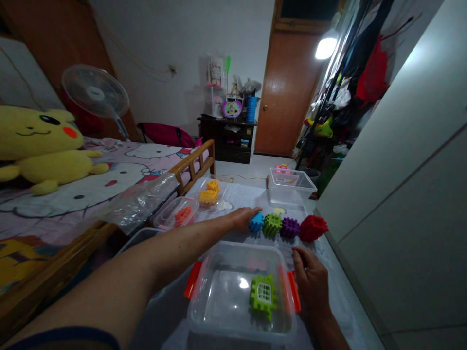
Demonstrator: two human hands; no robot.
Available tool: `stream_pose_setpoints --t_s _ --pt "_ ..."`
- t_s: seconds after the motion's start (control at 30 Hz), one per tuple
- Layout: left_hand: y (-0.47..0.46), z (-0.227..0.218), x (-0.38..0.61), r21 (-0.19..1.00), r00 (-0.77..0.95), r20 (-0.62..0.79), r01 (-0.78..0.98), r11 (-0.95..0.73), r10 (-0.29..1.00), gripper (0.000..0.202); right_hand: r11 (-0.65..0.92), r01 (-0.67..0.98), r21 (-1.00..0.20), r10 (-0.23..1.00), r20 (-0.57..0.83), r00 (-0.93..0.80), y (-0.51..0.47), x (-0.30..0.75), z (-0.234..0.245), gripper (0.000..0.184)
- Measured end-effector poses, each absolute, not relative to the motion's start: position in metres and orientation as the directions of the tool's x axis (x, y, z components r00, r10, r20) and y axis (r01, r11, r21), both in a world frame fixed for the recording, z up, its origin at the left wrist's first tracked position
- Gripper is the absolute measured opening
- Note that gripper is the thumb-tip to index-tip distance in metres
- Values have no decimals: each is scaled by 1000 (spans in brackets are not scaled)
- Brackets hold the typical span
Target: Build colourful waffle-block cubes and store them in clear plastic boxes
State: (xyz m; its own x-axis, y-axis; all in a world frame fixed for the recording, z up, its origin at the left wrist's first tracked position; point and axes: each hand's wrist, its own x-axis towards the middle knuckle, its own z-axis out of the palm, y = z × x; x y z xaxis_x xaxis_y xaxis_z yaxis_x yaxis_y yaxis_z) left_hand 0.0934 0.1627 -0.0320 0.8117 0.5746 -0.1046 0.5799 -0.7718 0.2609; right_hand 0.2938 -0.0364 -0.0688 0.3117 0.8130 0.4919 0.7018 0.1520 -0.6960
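Note:
My left hand reaches forward across the table, its fingers closed around a blue block cube. That cube heads a row with a green cube, a purple cube and a red cube. My right hand rests on the right edge of a clear plastic box with orange latches, fingers curled on its rim. Inside the box lies a flat green block piece with a window pattern.
A second clear box stands at the far end of the table. Small clear trays hold orange pieces and yellow pieces. A bed with a yellow plush toy lies to the left, a white cabinet to the right.

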Motion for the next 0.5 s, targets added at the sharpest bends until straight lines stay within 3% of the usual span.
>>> stream_pose_setpoints --t_s 0.3,0.5 --pt "161 -29 90 236 808 -88 585 -776 582 100 147 698 -701 818 483 313 -36 294 -68 22" --pt "161 -27 90 229 805 -109 592 -773 583 112 146 706 -693 820 484 305 -36 292 -65 23"
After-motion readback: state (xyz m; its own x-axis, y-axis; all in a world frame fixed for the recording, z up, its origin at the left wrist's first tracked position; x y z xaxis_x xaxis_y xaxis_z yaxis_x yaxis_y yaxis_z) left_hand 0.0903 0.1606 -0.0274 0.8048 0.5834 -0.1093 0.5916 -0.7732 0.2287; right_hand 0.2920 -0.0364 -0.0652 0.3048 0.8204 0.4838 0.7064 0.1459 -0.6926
